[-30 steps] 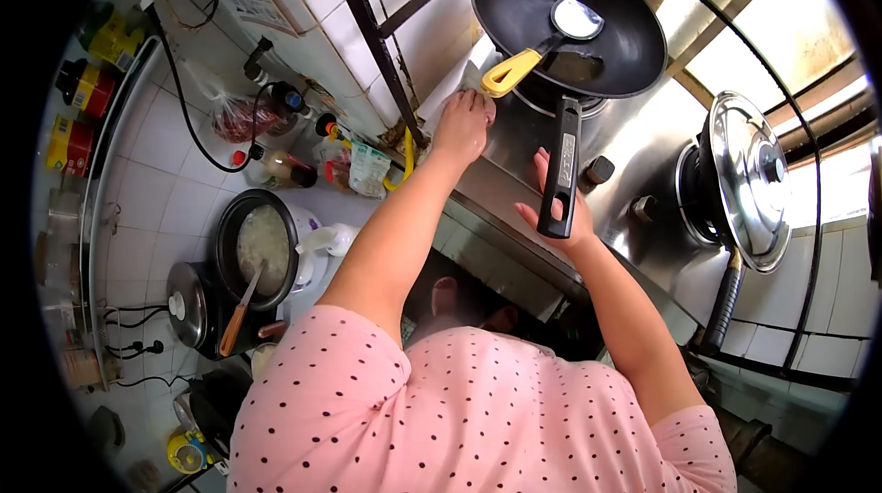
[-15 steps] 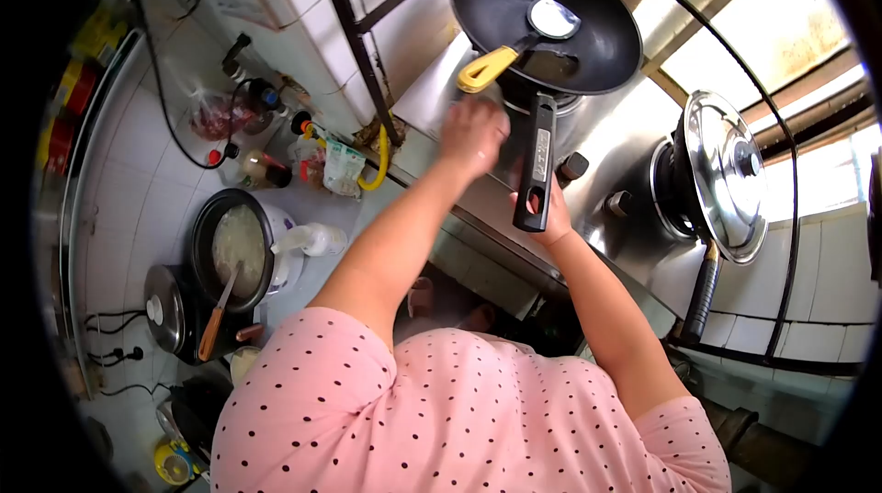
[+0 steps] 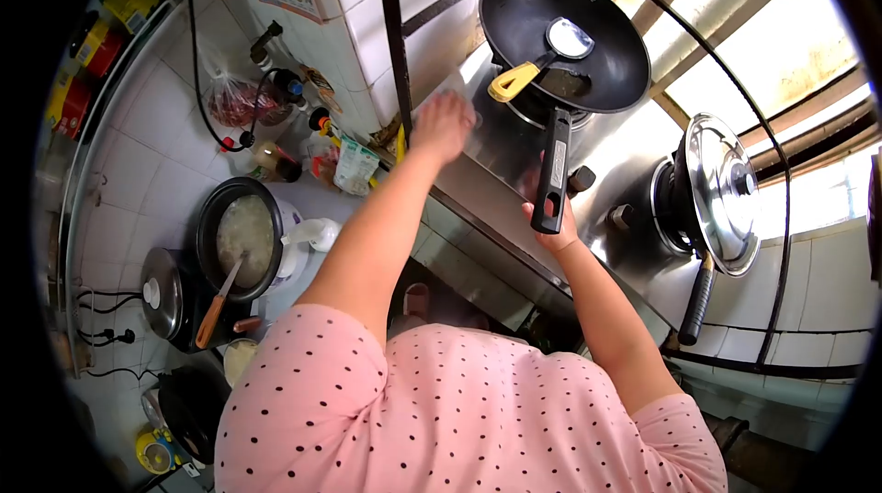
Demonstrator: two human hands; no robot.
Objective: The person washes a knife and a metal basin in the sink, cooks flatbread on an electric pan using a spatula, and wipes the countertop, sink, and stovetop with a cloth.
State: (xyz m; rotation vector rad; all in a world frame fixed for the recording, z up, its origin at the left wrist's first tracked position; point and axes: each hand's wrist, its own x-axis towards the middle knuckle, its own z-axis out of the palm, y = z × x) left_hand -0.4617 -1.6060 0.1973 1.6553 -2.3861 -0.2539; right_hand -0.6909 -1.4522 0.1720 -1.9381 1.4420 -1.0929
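Observation:
My left hand (image 3: pixel 443 128) is over the left end of the steel stove, left of the wok. Its fingers are smeared by motion and bent around a pale, see-through thing (image 3: pixel 466 100) that I cannot make out. My right hand (image 3: pixel 558 238) is under the end of the wok's black handle (image 3: pixel 553 171), at the stove's front edge. The handle covers most of its fingers. The black wok (image 3: pixel 606 29) sits on the left burner with a little dark liquid inside. A spatula (image 3: pixel 571 39) with a yellow handle rests in it, the handle over the near rim.
On the right burner stands a pan with a steel lid (image 3: pixel 721 185). A stove knob (image 3: pixel 581 181) is beside the wok handle. To the left are a pot of pale liquid (image 3: pixel 246 234) with a wooden-handled utensil, a white bottle (image 3: pixel 317 234) and a lidded cooker (image 3: pixel 163 295).
My left hand has moved left, away from the spatula handle. My right hand stays by the wok handle's end. The whole view has shifted slightly.

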